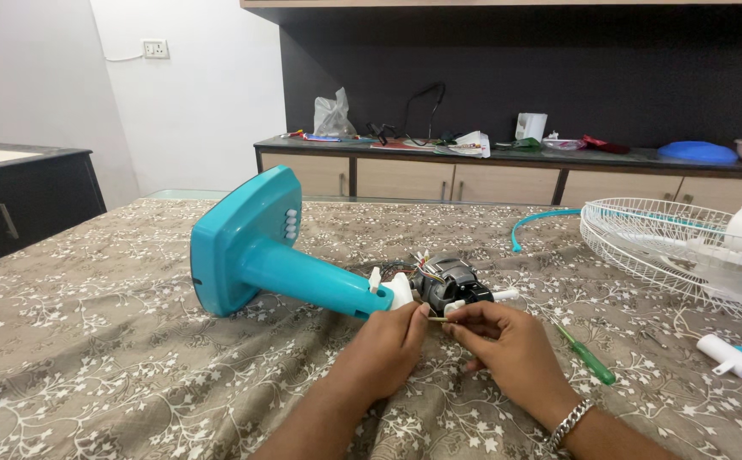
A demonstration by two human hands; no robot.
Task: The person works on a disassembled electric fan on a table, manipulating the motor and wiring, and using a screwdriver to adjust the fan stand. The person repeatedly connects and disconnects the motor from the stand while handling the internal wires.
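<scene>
While both hands, left hand and right hand, pinch a thin stick, the fan motor lies just beyond.

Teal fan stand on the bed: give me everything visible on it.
The teal fan stand looks like glossy plastic: a squarish flat base and a round column. It lies tipped on its side on the floral bedspread, base to the left, column running right toward the exposed motor. A column of white buttons sits on the base's top face. A white fitting caps the column's end. The left hand is at that end; contact unclear.
</scene>
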